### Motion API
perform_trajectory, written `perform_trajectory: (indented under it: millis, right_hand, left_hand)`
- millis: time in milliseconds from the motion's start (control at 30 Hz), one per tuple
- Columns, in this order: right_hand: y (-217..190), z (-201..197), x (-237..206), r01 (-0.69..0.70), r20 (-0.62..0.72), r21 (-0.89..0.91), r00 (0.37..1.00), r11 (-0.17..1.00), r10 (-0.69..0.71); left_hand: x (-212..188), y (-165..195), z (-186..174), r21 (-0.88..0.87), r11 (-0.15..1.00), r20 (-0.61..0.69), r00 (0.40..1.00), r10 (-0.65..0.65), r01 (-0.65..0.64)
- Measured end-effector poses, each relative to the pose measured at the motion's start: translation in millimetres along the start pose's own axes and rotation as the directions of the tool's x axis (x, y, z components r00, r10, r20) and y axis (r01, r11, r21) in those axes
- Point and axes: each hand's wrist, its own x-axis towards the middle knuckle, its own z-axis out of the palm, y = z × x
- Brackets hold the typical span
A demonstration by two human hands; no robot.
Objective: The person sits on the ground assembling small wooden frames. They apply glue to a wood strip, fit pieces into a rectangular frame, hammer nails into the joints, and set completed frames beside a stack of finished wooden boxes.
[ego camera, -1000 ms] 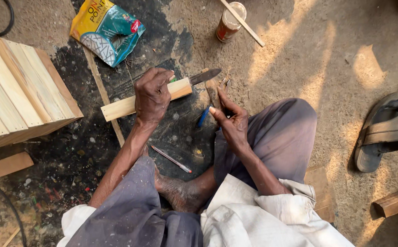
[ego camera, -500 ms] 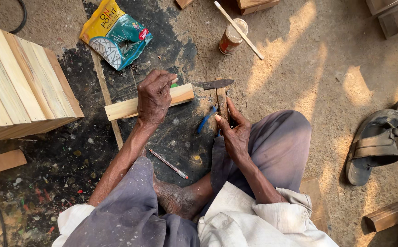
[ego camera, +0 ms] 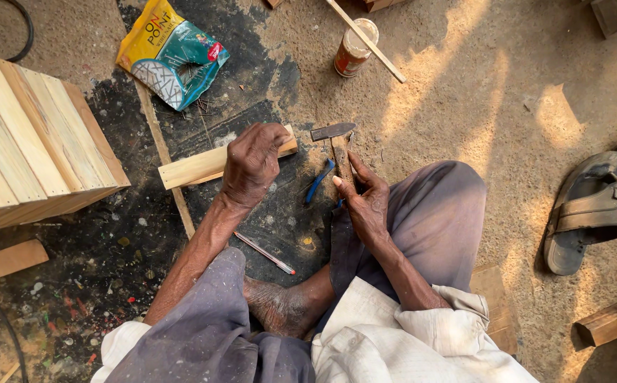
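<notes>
I sit on the ground with my legs folded. My left hand [ego camera: 251, 163] presses down on a short pale wooden block [ego camera: 193, 167] lying on the dark stained floor. My right hand [ego camera: 362, 197] is closed around the wooden handle of a hammer [ego camera: 334, 135], whose metal head rests on the ground just right of the block's end. A blue-handled tool [ego camera: 318, 181] lies between my two hands. A pen [ego camera: 264, 252] lies on the floor by my left forearm.
A slatted wooden crate [ego camera: 31, 149] stands at the left. A yellow and green packet [ego camera: 172, 53] lies behind the block, a thin wood strip [ego camera: 163, 156] beside it. A small tin [ego camera: 354, 48] with a stick stands farther back. A sandal [ego camera: 592, 213] lies at the right.
The view has shifted a little. My right hand has settled its grip on the hammer handle, and my left hand stays on the block.
</notes>
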Motion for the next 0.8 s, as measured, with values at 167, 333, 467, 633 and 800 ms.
perform_trajectory:
  millis: [167, 333, 467, 633, 800]
  right_hand:
    - [1.9, -0.7, -1.3, 0.009, 0.011, -0.040, 1.000, 0.999, -0.008]
    - [-3.0, -3.9, -4.6, 0.099, 0.004, -0.139, 0.995, 0.985, -0.099]
    - [-16.9, -8.7, -8.9, 0.385, 0.038, -0.296, 0.919, 0.874, -0.392]
    - [-45.1, -15.3, -18.9, 0.468, 0.025, -0.390, 0.867, 0.793, -0.498]
    - [-72.4, -15.8, -29.9, 0.642, 0.091, -0.405, 0.737, 0.651, -0.670]
  left_hand:
    - [0.7, -0.1, 9.9, -0.101, 0.995, -0.028, 1.000, -0.012, 0.009]
    - [0.8, 0.4, 11.0, -0.083, 0.996, -0.062, 0.998, -0.025, 0.020]
    - [0.6, 2.9, 9.1, -0.063, 0.998, -0.064, 0.998, -0.013, 0.008]
    - [1.8, 4.2, 9.8, -0.077, 0.997, -0.074, 0.997, -0.024, 0.018]
    - [1.2, 4.6, 12.9, -0.089, 0.995, -0.107, 0.993, -0.043, 0.033]
